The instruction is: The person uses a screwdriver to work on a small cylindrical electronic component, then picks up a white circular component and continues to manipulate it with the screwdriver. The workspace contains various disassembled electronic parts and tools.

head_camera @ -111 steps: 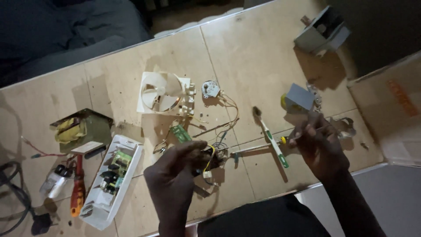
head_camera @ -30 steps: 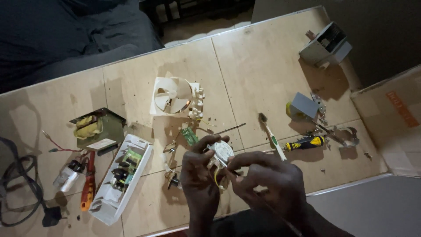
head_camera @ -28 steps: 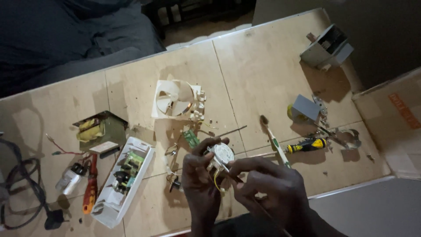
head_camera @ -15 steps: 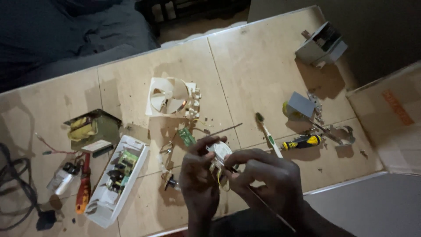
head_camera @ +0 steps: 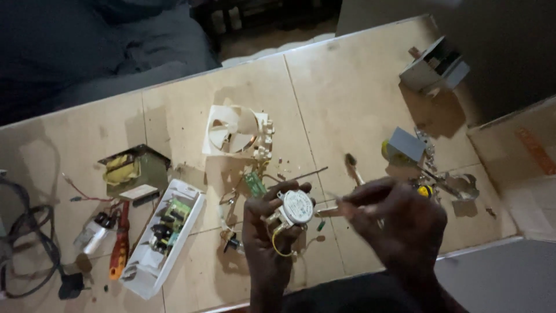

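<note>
L hand gripped the small round motor over the bench; my R hand, closed, pinched a thin tool beside it.

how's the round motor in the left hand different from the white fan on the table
The round motor is a flat silvery disc held up in the left hand, with a yellow wire looping below it. The white fan is bigger, square-framed with visible blades, and lies untouched on the table. Both are loose parts.

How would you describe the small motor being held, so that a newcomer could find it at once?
Start at the white fan housing on the wooden table; below it, the left hand holds the small motor. It alone is a round silver disc.
</note>
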